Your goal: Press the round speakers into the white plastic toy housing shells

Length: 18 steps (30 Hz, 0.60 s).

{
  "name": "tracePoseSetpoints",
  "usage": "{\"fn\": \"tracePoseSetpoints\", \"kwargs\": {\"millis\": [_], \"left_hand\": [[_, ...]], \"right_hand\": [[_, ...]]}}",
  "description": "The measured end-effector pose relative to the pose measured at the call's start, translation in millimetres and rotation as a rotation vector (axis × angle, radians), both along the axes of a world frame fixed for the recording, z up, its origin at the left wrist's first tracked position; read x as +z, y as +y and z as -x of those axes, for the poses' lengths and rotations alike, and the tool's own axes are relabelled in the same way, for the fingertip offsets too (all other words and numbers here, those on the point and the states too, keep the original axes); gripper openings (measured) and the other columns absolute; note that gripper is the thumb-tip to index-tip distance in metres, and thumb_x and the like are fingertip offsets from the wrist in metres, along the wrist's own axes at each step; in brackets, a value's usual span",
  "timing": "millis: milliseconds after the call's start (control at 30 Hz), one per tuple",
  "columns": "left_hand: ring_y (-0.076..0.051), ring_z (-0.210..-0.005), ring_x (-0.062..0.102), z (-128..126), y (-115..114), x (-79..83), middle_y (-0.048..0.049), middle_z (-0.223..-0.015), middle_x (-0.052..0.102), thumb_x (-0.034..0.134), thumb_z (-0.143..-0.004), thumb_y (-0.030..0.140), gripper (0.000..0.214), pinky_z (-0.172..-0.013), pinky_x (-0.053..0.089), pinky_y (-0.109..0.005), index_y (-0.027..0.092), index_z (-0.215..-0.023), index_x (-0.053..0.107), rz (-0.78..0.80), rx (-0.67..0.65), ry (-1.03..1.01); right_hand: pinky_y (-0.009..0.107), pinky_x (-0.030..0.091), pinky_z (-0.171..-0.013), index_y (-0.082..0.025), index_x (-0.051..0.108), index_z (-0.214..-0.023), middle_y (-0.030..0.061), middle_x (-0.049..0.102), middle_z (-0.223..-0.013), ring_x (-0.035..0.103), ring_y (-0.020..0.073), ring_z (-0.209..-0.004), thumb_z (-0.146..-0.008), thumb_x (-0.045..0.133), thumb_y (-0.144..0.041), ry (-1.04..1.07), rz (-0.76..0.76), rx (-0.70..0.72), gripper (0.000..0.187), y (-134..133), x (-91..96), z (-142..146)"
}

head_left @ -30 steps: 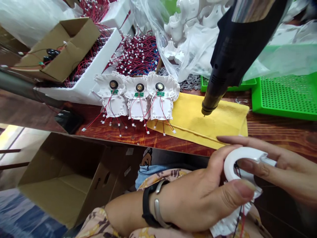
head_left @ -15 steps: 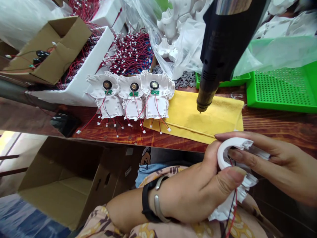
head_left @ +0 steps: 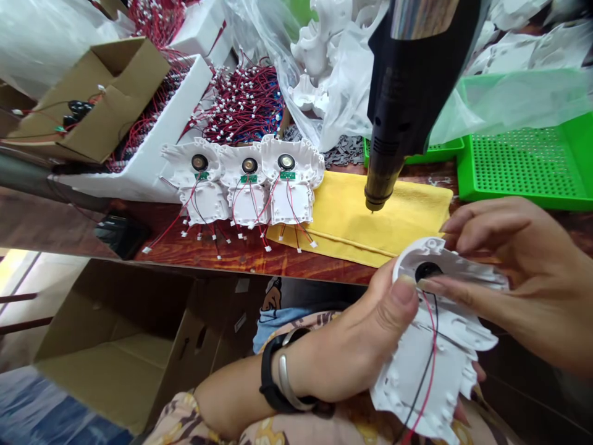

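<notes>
My left hand [head_left: 365, 352] grips a white plastic toy shell [head_left: 426, 364] from the left, thumb on its round top; a red and a black wire run down its inner face. My right hand [head_left: 514, 284] holds the same shell from the right, a finger pressing by the small black speaker [head_left: 427, 271] set in it. The shell hovers over my lap, just below the table edge. Three matching shells [head_left: 248, 179] with speakers, green boards and wires lie side by side on the table. A black electric screwdriver [head_left: 403, 99] hangs tip-down over a yellow cloth [head_left: 352, 216].
Behind the shells sit a white foam tray [head_left: 162, 142] and a heap of red wires [head_left: 245, 102]. A brown carton [head_left: 92, 93] is at the far left, green perforated trays [head_left: 523, 167] at the right, bags of white parts [head_left: 333, 68] behind. An open cardboard box [head_left: 120, 340] stands on the floor.
Both hands turned the white shell, so its inner face with speaker and wires now faces up instead of its rim. My right hand rose and moved over its top.
</notes>
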<state>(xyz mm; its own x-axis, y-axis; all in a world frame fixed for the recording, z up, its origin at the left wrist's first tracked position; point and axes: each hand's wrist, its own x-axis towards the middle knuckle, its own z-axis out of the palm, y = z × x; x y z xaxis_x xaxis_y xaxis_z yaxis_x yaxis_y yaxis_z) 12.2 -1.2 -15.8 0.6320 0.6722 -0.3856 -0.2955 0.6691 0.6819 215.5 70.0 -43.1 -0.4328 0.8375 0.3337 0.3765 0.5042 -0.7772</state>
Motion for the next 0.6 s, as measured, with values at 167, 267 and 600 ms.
{"fn": "tracePoseSetpoints", "kwargs": {"millis": [167, 267, 600], "left_hand": [[-0.032, -0.111, 0.069, 4.2, 2.1, -3.3, -0.0139, -0.114, 0.071, 0.028, -0.095, 0.070, 0.078, -0.096, 0.052, -0.053, 0.025, -0.157, 0.018, -0.004, -0.026, -0.027], [-0.032, -0.112, 0.068, 5.6, 2.1, -2.6, -0.0140, -0.114, 0.071, 0.026, -0.094, 0.071, 0.079, -0.097, 0.051, -0.053, 0.024, -0.157, 0.019, 0.006, -0.037, -0.020], [-0.039, -0.111, 0.067, -1.5, 1.2, -3.4, -0.0176, -0.123, 0.066, 0.032, -0.092, 0.072, 0.074, -0.094, 0.050, -0.062, 0.032, -0.153, 0.023, -0.012, 0.011, -0.077]], "right_hand": [[0.032, 0.055, -0.082, -0.038, 0.069, -0.103, -0.0011, 0.059, -0.107, 0.059, 0.0207, -0.106, -0.087, 0.068, -0.056, -0.165, -0.176, 0.027, 0.024, 0.2, -1.5, -6.6], [0.034, 0.058, -0.077, -0.040, 0.069, -0.103, 0.0010, 0.058, -0.099, 0.059, 0.0245, -0.105, -0.081, 0.072, -0.059, -0.145, -0.165, -0.009, 0.029, 4.2, -10.3, -8.4], [0.035, 0.059, -0.080, -0.040, 0.069, -0.106, 0.0014, 0.059, -0.099, 0.059, 0.0252, -0.108, -0.082, 0.071, -0.059, -0.173, -0.199, 0.015, 0.031, 9.0, -20.9, -16.1]]}}
